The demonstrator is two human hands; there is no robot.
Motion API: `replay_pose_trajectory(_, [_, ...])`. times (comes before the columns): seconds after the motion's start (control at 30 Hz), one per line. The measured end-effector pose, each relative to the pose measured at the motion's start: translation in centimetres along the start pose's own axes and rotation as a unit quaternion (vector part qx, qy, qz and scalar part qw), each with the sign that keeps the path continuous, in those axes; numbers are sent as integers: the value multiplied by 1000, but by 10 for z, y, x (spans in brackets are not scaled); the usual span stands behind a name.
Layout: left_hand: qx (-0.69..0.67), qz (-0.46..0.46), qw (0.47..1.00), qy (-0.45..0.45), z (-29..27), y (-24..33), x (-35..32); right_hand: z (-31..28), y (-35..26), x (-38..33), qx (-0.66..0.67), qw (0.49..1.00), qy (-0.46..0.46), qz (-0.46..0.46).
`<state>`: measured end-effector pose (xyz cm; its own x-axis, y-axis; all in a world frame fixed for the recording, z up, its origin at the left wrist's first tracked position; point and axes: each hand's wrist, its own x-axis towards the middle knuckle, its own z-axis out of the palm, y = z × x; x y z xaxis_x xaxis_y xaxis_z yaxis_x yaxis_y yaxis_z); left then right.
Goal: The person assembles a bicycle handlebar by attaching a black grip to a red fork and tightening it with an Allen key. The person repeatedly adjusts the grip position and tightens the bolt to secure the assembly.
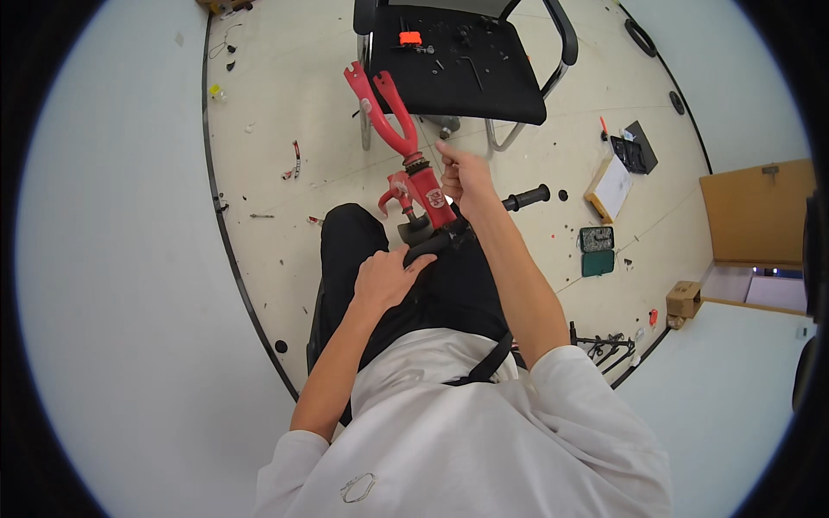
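The red fork (390,108) of a small bike stands up from the person's lap, its two blades pointing away toward the chair (466,65) and its red head tube (429,194) slanting down to a black handlebar (484,216) that lies across the thighs. A second, smaller red forked piece (395,192) sticks out just left of the tube. The bar's right grip (528,198) pokes out past the right forearm; its left end sits under the left hand.

The right hand (465,177) is at the top of the head tube, just beside the dark ring below the fork crown. Its fingers (447,155) are curled nearly closed, pinched together at the tips; whether they hold a small tool or part I cannot tell. The left hand (384,274) lies on the black bar end at the lap, fingers (421,262) bent loosely round it, touching it.

The person sits in black trousers and a white shirt. The chair ahead has a black seat strewn with small dark parts, a hex key (472,71) and an orange piece (409,38). On the pale floor (285,95) to the right lie a cardboard box (610,187), a green bit case (597,250), a black case (635,151) and a bunch of wrenches (604,347). Scattered bits of litter lie on the floor to the left.
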<state>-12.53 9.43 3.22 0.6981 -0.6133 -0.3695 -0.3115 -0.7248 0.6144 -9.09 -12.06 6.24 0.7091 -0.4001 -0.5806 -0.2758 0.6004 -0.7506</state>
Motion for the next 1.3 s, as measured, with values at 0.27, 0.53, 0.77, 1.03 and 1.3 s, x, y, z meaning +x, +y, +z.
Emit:
replay_pose_trajectory(0.27, [-34,2,999,27,7,3,1,-6,0,-5,236,952,175,-83])
replay_pose_trajectory(0.53, [-32,2,999,26,4,-1,-1,-17,11,-8,351,911,179,-118])
replay_pose_trajectory(0.77, [-55,1,998,6,1,1,2,-36,7,-11,182,979,27,-90])
replay_pose_trajectory(1.03, [-39,-10,999,-32,-4,5,2,-27,-5,-10,2,998,-8,-55])
replay_pose_trajectory(1.3, [-48,-11,999,1,5,6,6,-29,-9,-3,89,995,-14,-29])
